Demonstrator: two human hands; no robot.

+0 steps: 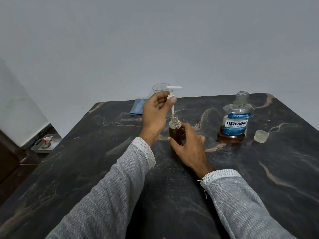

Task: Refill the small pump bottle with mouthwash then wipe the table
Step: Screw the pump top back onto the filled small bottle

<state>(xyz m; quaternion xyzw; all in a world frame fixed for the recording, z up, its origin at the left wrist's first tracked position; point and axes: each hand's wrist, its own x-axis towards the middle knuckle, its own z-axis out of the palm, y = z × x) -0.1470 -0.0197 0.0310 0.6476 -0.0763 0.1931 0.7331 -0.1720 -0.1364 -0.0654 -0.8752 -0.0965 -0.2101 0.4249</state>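
Observation:
A small clear pump bottle [175,129] holding amber liquid stands on the dark marble table [259,178]. My right hand [188,145] grips its body from the right. My left hand [155,116] pinches the white pump head [52,87] above it, the dip tube reaching down into the bottle's open neck. The Listerine mouthwash bottle [235,121] stands uncapped at the right, a little amber liquid at its bottom. Its clear cap [261,135] lies beside it on the right. A folded blue cloth [137,106] lies at the far edge.
A clear glass [158,88] stands at the table's far edge behind my left hand. Off the table's left side, a grey tray [45,143] with a small red-and-white object sits on the floor. A plain wall rises behind the table.

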